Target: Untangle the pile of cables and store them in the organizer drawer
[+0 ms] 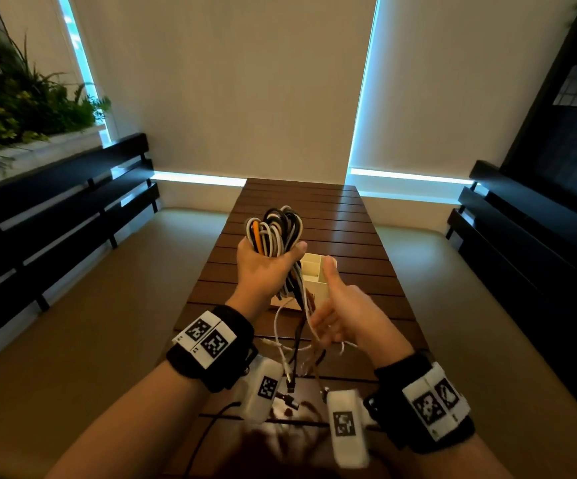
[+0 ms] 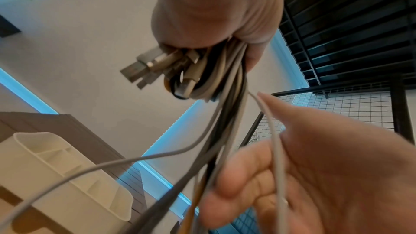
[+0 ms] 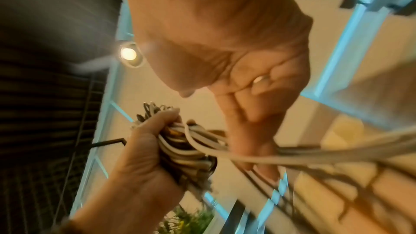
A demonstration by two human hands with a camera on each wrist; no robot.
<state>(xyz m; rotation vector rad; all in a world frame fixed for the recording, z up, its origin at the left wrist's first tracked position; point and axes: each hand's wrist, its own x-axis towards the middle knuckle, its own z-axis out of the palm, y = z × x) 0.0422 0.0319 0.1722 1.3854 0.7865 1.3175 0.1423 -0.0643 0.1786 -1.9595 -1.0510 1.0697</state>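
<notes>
My left hand (image 1: 270, 261) is raised over the table and grips a thick bundle of cables (image 1: 276, 225) in black, white, grey and orange. Their loops stick up above the fist. In the left wrist view, USB plugs (image 2: 155, 66) poke out of that hand (image 2: 213, 17). Loose ends (image 1: 290, 375) trail down to the table. Just below and right, my right hand (image 1: 326, 323) has its thumb up and its fingers curled round one white cable (image 2: 277, 150) that leads from the bundle. The white organizer (image 1: 313, 271), with open compartments, sits on the table behind both hands.
The brown slatted table (image 1: 349, 216) runs away from me towards a wall with blinds. Dark benches stand on the left (image 1: 55, 209) and on the right (image 1: 522, 216). Plants (image 1: 10, 108) fill the upper left corner. A thin black cable (image 1: 211, 420) lies by the near edge.
</notes>
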